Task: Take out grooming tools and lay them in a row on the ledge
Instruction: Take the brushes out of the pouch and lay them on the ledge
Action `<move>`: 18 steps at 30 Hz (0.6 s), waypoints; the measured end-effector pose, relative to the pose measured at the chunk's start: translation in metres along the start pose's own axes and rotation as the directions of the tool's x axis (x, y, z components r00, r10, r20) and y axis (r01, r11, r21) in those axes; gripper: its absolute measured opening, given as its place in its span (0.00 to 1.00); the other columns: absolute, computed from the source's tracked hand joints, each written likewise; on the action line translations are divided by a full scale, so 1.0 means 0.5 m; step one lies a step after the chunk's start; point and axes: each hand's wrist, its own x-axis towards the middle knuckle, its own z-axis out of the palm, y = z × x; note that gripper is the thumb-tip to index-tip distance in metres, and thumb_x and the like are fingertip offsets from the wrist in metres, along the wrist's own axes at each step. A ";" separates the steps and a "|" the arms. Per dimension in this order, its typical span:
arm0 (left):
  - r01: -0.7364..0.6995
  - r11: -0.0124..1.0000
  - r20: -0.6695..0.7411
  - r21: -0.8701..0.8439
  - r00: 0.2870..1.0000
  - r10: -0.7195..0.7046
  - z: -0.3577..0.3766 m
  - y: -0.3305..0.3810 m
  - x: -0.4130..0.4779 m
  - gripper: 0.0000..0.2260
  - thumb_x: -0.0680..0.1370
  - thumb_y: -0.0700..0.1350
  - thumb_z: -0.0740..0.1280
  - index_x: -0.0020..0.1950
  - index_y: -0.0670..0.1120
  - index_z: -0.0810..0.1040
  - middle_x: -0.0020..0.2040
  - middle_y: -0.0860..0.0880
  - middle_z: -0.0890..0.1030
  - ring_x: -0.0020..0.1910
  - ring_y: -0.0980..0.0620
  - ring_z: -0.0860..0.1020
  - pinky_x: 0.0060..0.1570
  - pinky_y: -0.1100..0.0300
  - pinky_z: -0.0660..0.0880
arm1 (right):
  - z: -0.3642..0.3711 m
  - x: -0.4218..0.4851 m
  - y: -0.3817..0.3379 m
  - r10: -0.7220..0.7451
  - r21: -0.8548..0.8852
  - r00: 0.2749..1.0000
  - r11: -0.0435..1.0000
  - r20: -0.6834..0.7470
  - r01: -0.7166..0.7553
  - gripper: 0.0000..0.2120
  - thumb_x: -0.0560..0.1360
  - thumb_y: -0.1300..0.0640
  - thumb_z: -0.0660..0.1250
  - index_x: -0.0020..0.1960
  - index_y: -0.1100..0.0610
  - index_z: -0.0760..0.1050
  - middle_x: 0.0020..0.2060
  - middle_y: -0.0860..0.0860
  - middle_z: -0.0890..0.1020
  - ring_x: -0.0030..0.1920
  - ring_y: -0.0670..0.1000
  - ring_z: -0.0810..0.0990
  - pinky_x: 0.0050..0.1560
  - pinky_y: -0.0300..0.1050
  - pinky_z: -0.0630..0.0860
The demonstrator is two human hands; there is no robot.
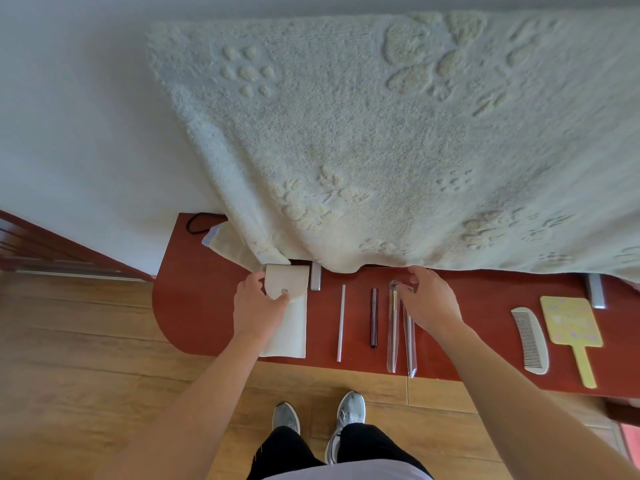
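Red ledge (pixel 214 306), left to right: cream pouch (pixel 291 327), silver stick (pixel 341 323), dark pencil (pixel 374 318), two sleeved brushes (pixel 392 341), white comb (pixel 531 341), yellow hand mirror (pixel 571 323). Towel (pixel 381 150) drapes over back edge.

Brightness: bright, even daylight, slightly washed out at top left
Shadows: soft and faint, a thin dark band under the blanket (pixel 381 133) edge
Glare: none strong; mild sheen on the red ledge (pixel 450 341)
Distortion: wide-angle bending, straight edges curve near the borders
Focus: centre sharp, forearms and corners soft
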 end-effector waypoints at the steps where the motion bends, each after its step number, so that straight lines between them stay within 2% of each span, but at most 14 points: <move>1: -0.003 1.000 0.013 -0.001 1.000 0.003 0.000 0.006 -0.007 0.27 0.73 0.54 0.72 0.70 0.52 0.68 0.62 0.52 0.72 0.58 0.50 0.75 0.55 0.50 0.77 | -0.004 -0.004 -0.005 -0.001 0.001 1.000 1.000 0.007 0.001 0.23 0.78 0.49 0.64 0.72 0.53 0.68 0.63 0.51 0.76 0.59 0.51 0.77 0.51 0.42 0.71; 4: -0.015 1.000 0.088 -0.003 0.996 0.015 0.011 0.030 -0.030 0.26 0.75 0.51 0.71 0.71 0.52 0.67 0.61 0.51 0.73 0.56 0.52 0.75 0.54 0.56 0.75 | -0.013 -0.015 -0.018 -0.002 0.007 1.000 1.000 0.025 0.002 0.23 0.78 0.49 0.63 0.71 0.53 0.68 0.63 0.50 0.76 0.59 0.51 0.77 0.50 0.42 0.70; 7: -0.039 0.999 0.152 -0.002 0.988 0.039 0.037 0.056 -0.047 0.24 0.76 0.50 0.71 0.70 0.51 0.68 0.60 0.50 0.74 0.53 0.54 0.75 0.47 0.62 0.73 | -0.014 -0.025 -0.025 -0.012 0.010 0.999 1.000 0.032 0.011 0.24 0.77 0.48 0.63 0.71 0.52 0.68 0.62 0.48 0.77 0.58 0.49 0.77 0.50 0.42 0.72; 10: -0.053 0.999 0.215 0.004 0.975 0.051 0.071 0.081 -0.057 0.22 0.76 0.50 0.70 0.68 0.50 0.70 0.57 0.50 0.76 0.50 0.52 0.78 0.47 0.58 0.78 | -0.010 -0.033 -0.026 -0.018 0.012 0.999 1.000 0.044 0.017 0.25 0.77 0.46 0.63 0.72 0.50 0.67 0.60 0.46 0.78 0.58 0.49 0.77 0.53 0.45 0.74; 15: -0.079 0.988 0.276 0.134 0.960 0.040 0.124 0.100 -0.065 0.22 0.75 0.55 0.70 0.65 0.47 0.73 0.47 0.52 0.79 0.42 0.56 0.78 0.43 0.63 0.73 | -0.008 -0.039 -0.023 -0.015 -0.001 0.999 1.000 0.046 0.015 0.25 0.77 0.44 0.63 0.72 0.51 0.66 0.60 0.47 0.79 0.58 0.50 0.78 0.53 0.46 0.76; 18: -0.100 0.971 0.290 0.215 0.956 0.034 0.147 0.103 -0.070 0.22 0.75 0.57 0.71 0.62 0.45 0.74 0.45 0.54 0.79 0.44 0.54 0.79 0.44 0.61 0.75 | -0.011 -0.044 -0.019 -0.018 0.004 0.999 1.000 0.050 0.018 0.24 0.77 0.44 0.63 0.71 0.50 0.67 0.60 0.47 0.79 0.56 0.49 0.78 0.51 0.45 0.77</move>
